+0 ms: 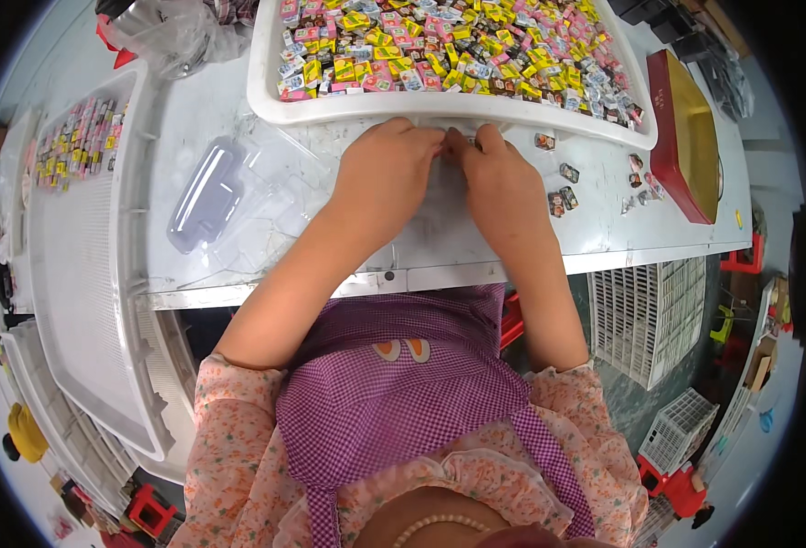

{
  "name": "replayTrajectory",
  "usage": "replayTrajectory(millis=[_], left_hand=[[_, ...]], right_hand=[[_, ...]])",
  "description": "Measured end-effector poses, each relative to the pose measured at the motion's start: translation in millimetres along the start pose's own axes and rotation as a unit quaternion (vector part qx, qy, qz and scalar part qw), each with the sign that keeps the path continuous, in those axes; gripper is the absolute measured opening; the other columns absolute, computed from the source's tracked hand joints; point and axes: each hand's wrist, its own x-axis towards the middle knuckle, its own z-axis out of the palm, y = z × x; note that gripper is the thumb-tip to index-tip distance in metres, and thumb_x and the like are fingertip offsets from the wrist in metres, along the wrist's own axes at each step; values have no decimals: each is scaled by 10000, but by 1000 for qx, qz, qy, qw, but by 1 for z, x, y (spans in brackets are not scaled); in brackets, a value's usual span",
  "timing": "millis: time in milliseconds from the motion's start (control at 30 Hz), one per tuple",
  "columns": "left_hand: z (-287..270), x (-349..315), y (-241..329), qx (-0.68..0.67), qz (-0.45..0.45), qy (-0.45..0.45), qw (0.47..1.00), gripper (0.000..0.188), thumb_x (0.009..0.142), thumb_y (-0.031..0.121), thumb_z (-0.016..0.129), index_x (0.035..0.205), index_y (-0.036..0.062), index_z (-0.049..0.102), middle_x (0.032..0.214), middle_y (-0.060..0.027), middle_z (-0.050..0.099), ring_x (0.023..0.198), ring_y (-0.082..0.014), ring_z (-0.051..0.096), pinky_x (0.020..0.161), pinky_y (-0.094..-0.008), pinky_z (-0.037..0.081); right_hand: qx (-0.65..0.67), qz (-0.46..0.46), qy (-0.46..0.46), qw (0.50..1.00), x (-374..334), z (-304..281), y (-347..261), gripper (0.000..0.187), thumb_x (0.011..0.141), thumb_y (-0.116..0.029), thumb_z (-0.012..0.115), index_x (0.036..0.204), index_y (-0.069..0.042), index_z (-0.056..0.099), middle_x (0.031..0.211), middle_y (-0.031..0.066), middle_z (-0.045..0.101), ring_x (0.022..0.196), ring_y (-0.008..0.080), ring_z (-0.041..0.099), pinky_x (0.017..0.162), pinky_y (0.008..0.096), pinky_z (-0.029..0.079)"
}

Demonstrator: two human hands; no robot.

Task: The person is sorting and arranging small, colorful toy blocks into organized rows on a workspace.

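My left hand [387, 169] and my right hand [503, 183] meet over the table, just in front of a large white tray [357, 111]. Both have their fingers pinched together, tip to tip. Whatever is between the fingertips is too small and too covered to make out. Heaped in the tray are many tiny carton-shaped pieces [439, 55] in yellow, pink, white and dark brown. Small dark pieces [563, 199] lie loose on the table to the right of my right hand.
Left of my hands lie a clear plastic lid [207, 194] and clear plastic sheets. A long white tray [79, 274] with rows of small pieces stands at the left edge. A red-and-gold box [681, 137] sits at right; white crates [649, 320] stand below the table.
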Motion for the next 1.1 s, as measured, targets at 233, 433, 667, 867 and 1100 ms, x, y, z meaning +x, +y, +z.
replayTrajectory(millis=[233, 433, 667, 867, 1100], left_hand=[[13, 3, -5, 66, 43, 21, 997, 72, 808, 93, 627, 869, 72, 658, 834, -97, 634, 815, -287, 615, 687, -384, 503], [16, 0, -6, 106, 37, 21, 993, 94, 786, 97, 641, 873, 66, 656, 840, -96, 629, 826, -295, 610, 697, -389, 506], [-12, 3, 8, -95, 13, 28, 995, 153, 815, 87, 627, 958, 43, 656, 857, -95, 643, 774, -249, 626, 631, -359, 500], [-45, 3, 10, -506, -305, -131, 796, 175, 882, 117, 584, 1040, 84, 652, 981, 7, 659, 772, -45, 577, 535, -165, 395], [-43, -1, 10, -563, -326, -98, 753, 257, 872, 39, 584, 1119, -28, 568, 1038, -116, 648, 832, -140, 646, 463, -190, 376]], right_hand=[[18, -1, 5, 1000, -2, -1, 2, 322, 840, -50, 519, 1141, -95, 626, 904, 104, 542, 784, 296, 620, 654, 404, 519], [21, -2, 12, 1000, -1, 3, 2, 306, 845, -73, 533, 1135, -92, 630, 900, 106, 551, 791, 303, 627, 654, 404, 518], [150, -47, 161, 974, -1, -7, 21, 206, 864, -131, 571, 1048, -72, 646, 899, 85, 595, 713, 252, 610, 566, 336, 490], [790, 275, 82, 541, -9, -24, 32, 191, 930, -93, 530, 1086, 2, 587, 910, 61, 573, 785, 126, 550, 542, 184, 388], [808, 283, 58, 513, -15, -11, 10, 278, 899, -104, 602, 1140, 25, 552, 967, 113, 589, 797, 158, 545, 651, 217, 458]])
